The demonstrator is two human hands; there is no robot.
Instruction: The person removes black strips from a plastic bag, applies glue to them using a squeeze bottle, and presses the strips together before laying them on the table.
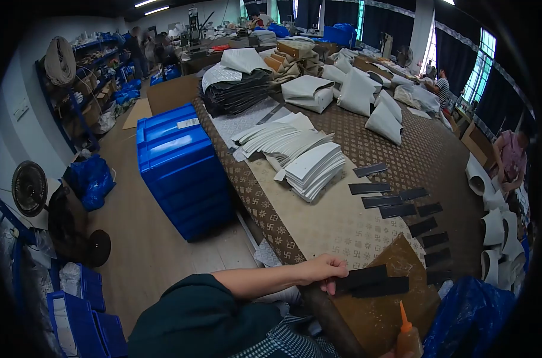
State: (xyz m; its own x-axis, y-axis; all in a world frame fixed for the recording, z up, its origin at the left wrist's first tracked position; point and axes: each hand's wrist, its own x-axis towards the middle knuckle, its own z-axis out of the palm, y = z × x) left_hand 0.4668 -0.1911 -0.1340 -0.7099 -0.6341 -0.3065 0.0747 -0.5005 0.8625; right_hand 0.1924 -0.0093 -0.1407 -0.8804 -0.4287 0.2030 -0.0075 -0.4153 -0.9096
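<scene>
- From my remote view, the left hand (323, 272) pinches one end of a flat black strip (360, 278); this overlaps another strip (393, 287) on a glossy, smeared brown board (399, 253).
- The right hand (392, 354) barely shows at the bottom edge, beside an orange-nozzled bottle (409, 343); I cannot tell its grip.
- Beyond, loose strips (422, 227) dot a brown patterned tabletop (429, 158).
- Fanned white sheets (316, 171) lie stacked farther up it.
- A ribbed blue bin (181, 173) stands left, on pale flooring (133, 238).
- Farther out, I see a person in pink (512, 156) and dark curtains (396, 24).
</scene>
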